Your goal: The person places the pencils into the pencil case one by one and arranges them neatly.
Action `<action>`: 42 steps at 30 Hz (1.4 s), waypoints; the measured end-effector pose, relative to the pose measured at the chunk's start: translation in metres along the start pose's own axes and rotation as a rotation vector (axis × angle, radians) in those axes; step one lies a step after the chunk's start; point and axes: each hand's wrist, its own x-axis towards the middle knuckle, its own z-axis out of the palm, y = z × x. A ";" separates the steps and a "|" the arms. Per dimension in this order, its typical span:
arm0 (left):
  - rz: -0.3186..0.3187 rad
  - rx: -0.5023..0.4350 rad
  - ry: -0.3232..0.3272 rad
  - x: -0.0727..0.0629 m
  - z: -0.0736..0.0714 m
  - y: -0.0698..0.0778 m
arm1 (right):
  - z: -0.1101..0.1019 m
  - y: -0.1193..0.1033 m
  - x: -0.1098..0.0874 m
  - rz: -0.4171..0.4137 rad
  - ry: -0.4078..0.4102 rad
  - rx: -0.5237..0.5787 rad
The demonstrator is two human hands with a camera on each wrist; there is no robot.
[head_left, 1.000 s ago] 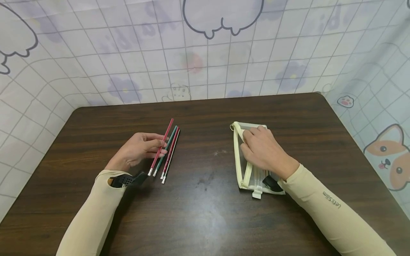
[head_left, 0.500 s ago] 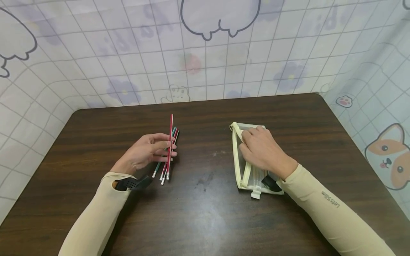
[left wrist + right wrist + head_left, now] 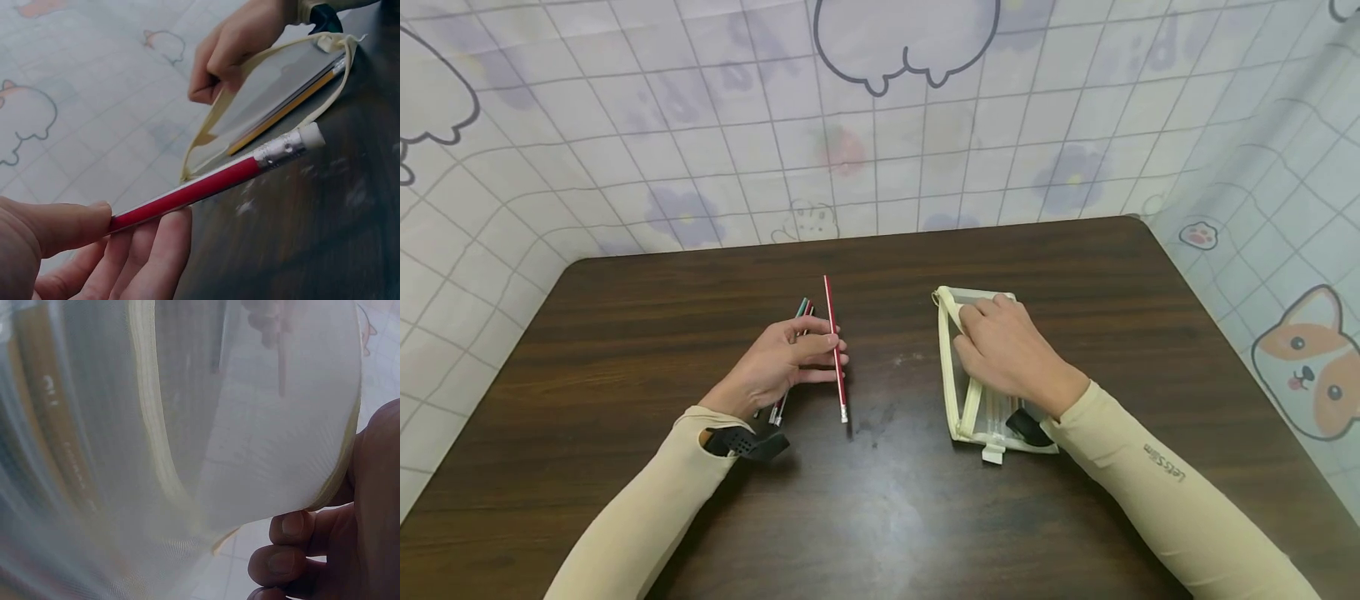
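My left hand (image 3: 782, 360) pinches a red pencil (image 3: 837, 367) between thumb and fingers, raised above the table. Its silver ferrule and white eraser (image 3: 310, 135) point toward the pouch in the left wrist view. Beneath and behind this hand lie several other pencils (image 3: 780, 407), partly hidden by it. On the right, my right hand (image 3: 1011, 354) grips the upper edge of a see-through mesh pencil pouch (image 3: 950, 375) with pale yellow trim, holding its mouth apart. A yellow pencil (image 3: 281, 112) shows inside the pouch.
Both items are on a dark brown wooden table (image 3: 880, 517). A patterned white cloth (image 3: 880, 125) rises behind the table and along its sides. A small white tab (image 3: 992, 454) sticks out from the pouch's near end.
My left hand has carried the red pencil rightward, away from the other pencils, and the pencil has swung from a right-leaning to a slightly left-leaning angle. My right hand keeps its hold on the pouch.
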 end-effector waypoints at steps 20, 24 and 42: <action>-0.019 -0.109 0.004 0.035 0.068 -0.011 | 0.002 0.001 0.000 0.017 -0.013 -0.014; -0.025 -0.130 -0.005 0.041 0.083 -0.012 | 0.002 0.001 0.001 0.020 -0.017 -0.019; -0.049 -0.106 -0.056 0.062 0.124 -0.021 | 0.004 0.004 0.002 0.006 -0.002 -0.012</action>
